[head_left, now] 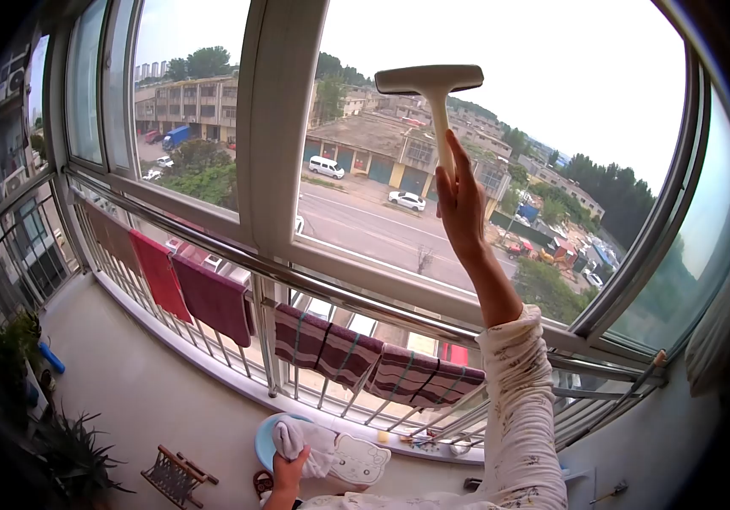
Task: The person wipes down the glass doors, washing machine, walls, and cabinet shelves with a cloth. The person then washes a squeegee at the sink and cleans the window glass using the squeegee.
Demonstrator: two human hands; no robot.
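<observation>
My right hand (464, 200) is raised in front of the large window and closed round the handle of a white squeegee (437, 85). The squeegee's wide head points up, against or close to the glass; whether it touches cannot be told. Low in the view, my left hand (290, 467) grips a bunched pale cloth (289, 436) above a light blue basin (266, 442). Beside the basin is a white stool (360, 460) with a printed top.
Towels (331, 344) hang over the metal railing (365, 304) below the window. A small folding stool (176, 478) stands on the floor, with potted plants (67, 450) at the left. A stick (620, 398) leans at the right corner.
</observation>
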